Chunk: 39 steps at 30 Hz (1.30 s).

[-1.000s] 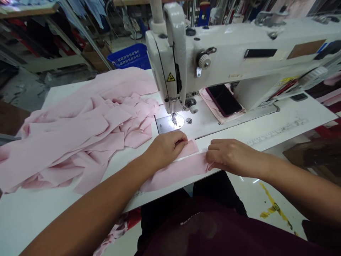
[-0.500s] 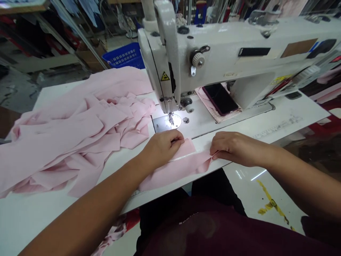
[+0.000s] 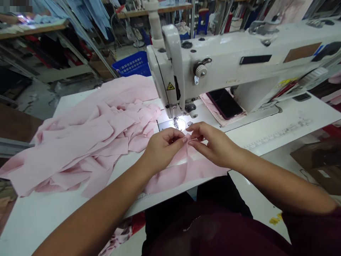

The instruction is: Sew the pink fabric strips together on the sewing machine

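Note:
Just in front of the needle of a white sewing machine (image 3: 218, 60), my two hands are close together over a pink fabric strip (image 3: 170, 177). My left hand (image 3: 165, 147) pinches the strip's edge between thumb and fingers. Right beside it, my right hand (image 3: 213, 144) grips a raised fold of the same strip between thumb and fingertips. The rest of the strip drapes down to the table's front edge. Light falls on the presser foot (image 3: 176, 123), behind my fingertips; the fabric lies short of it.
A big heap of pink fabric pieces (image 3: 87, 142) covers the table's left side. Under the machine arm, a phone (image 3: 225, 103) rests on folded pink cloth. Behind the table is a blue basket (image 3: 133, 64). Ruler markings (image 3: 277, 133) run along the white tabletop (image 3: 48, 217).
My right hand has moved left and up with the strip's edge, meeting my left hand near the needle. The strip is now folded upward between them. The view has shifted slightly.

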Available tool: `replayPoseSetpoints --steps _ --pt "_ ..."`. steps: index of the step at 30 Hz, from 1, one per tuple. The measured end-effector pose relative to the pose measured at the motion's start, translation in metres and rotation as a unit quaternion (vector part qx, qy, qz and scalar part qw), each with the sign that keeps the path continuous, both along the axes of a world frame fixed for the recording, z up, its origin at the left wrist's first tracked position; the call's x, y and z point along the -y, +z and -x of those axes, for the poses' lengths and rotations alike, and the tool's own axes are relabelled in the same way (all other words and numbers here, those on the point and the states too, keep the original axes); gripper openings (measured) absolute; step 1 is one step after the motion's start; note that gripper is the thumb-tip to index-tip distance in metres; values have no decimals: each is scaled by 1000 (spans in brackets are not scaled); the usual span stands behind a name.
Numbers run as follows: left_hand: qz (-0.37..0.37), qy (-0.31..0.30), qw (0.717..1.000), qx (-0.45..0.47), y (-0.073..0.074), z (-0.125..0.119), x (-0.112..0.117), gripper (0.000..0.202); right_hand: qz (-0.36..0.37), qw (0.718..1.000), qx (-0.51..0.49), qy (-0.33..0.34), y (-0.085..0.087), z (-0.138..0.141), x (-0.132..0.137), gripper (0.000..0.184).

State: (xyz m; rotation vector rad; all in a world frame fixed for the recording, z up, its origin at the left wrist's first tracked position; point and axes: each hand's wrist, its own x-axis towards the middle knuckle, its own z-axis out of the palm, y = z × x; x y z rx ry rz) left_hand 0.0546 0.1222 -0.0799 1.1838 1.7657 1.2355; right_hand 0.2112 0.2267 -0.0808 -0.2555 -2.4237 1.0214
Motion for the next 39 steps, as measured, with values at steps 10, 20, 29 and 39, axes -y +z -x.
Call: replayPoseSetpoints --steps 10,20,29,39 --pt "-21 -32 999 -38 1 -1 1 19 49 996 -16 -67 -10 7 -3 31" --pt "58 -37 997 -44 0 -1 5 28 292 956 -40 -16 -21 6 -8 44" --pt "154 -64 986 28 17 10 5 56 404 915 -13 4 -22 8 -4 35" --pt "208 -53 969 -120 9 1 21 51 379 924 -41 -27 -18 3 -1 29"
